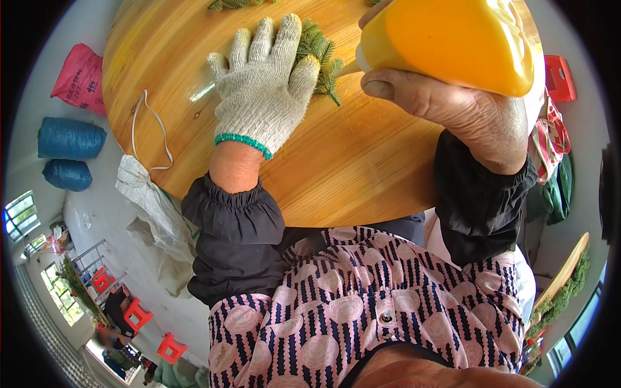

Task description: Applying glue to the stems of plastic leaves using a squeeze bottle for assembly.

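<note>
My left hand (262,97), in a white knitted glove with a green cuff, lies flat on the round wooden table (349,174) with its fingers spread. Its thumb and index finger press beside a small green fir sprig (315,42), part of which the glove hides. In my bare right hand (446,107) is a yellow squeeze bottle (453,42), tipped on its side. The bottle's pale nozzle (349,68) points left and comes right up to the sprig's lower end; whether anything flows out is too small to tell.
More fir greenery (239,3) lies at the table's far edge. A white strap (155,119) and a white woven sack (149,194) hang over the left edge. Blue bundles (71,137), a pink bag (81,77) and red stools (136,315) stand around; another person (119,339) is at lower left.
</note>
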A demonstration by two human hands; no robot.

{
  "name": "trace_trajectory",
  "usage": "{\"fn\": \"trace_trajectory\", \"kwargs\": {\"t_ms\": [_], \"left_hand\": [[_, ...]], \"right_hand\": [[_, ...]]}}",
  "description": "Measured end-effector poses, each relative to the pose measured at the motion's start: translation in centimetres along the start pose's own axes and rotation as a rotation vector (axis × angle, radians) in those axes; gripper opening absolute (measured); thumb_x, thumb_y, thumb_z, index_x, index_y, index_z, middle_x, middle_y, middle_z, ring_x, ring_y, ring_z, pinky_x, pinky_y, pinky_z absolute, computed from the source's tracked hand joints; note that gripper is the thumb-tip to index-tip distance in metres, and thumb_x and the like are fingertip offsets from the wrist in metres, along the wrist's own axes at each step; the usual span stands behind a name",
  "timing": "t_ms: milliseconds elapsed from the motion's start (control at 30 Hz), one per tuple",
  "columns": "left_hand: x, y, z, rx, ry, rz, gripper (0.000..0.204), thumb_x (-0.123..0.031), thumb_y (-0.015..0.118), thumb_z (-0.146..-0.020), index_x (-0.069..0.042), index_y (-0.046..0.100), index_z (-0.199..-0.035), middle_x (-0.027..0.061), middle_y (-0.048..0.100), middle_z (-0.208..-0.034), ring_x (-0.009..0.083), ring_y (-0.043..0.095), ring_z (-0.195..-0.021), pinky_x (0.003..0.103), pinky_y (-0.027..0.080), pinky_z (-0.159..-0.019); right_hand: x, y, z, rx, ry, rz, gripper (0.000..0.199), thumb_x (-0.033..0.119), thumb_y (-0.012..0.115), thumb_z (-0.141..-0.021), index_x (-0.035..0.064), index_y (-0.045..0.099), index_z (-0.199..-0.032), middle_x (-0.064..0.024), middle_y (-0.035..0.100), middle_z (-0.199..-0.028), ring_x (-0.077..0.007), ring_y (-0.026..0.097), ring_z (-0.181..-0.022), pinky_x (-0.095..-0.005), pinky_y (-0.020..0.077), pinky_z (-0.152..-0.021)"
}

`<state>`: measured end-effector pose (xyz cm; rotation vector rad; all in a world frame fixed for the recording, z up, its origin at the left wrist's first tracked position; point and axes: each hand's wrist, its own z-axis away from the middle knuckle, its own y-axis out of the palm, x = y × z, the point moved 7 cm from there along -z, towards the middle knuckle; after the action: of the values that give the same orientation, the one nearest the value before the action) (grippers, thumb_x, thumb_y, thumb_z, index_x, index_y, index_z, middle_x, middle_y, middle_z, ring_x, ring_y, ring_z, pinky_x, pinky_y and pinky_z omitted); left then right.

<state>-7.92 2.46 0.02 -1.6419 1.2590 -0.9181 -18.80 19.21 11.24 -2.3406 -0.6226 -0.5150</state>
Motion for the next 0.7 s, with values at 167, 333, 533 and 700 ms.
{"fn": "trace_trajectory", "kwargs": {"t_ms": [167,333,533,700], "left_hand": [[0.4,-0.3,0.3,-0.005,-0.022,0.005,0.060,-0.048,0.050,-0.101,-0.017,0.047,-0.153,0.0152,0.054,-0.147,0.0404,0.045,-0.136,0.072,0.026,-0.110],[0.6,0.3,0.1,0.095,-0.046,-0.021,0.061,-0.045,0.053,-0.103,-0.027,0.038,-0.160,0.0109,0.045,-0.159,0.0395,0.038,-0.146,0.064,0.025,-0.117],[0.6,0.4,0.2,0.059,-0.033,-0.046,0.062,-0.050,0.051,-0.103,-0.028,0.039,-0.159,0.0120,0.046,-0.158,0.0402,0.040,-0.145,0.064,0.023,-0.118],[0.3,-0.6,-0.1,0.061,-0.055,0.000,0.062,-0.053,0.050,-0.102,-0.028,0.040,-0.159,0.0138,0.046,-0.158,0.0410,0.039,-0.146,0.065,0.022,-0.118]], "right_hand": [[0.4,0.1,0.0,-0.046,0.161,-0.273,0.055,0.016,0.093,-0.072,0.0004,0.067,-0.119,-0.0101,0.073,-0.106,-0.0227,0.072,-0.095,-0.0353,0.0574,-0.083],[1.6,-0.3,-1.6,0.229,0.211,-0.051,0.048,0.014,0.092,-0.072,-0.0004,0.070,-0.112,-0.0123,0.075,-0.104,-0.0242,0.072,-0.092,-0.0362,0.0582,-0.082],[0.4,-0.3,-0.8,0.278,0.044,-0.102,0.041,0.015,0.090,-0.076,-0.0017,0.072,-0.109,-0.0124,0.075,-0.103,-0.0258,0.072,-0.091,-0.0359,0.0583,-0.081],[1.5,0.4,-0.7,0.432,0.423,0.132,0.043,0.018,0.089,-0.077,-0.0018,0.072,-0.111,-0.0128,0.074,-0.106,-0.0260,0.071,-0.095,-0.0352,0.0573,-0.085]]}}
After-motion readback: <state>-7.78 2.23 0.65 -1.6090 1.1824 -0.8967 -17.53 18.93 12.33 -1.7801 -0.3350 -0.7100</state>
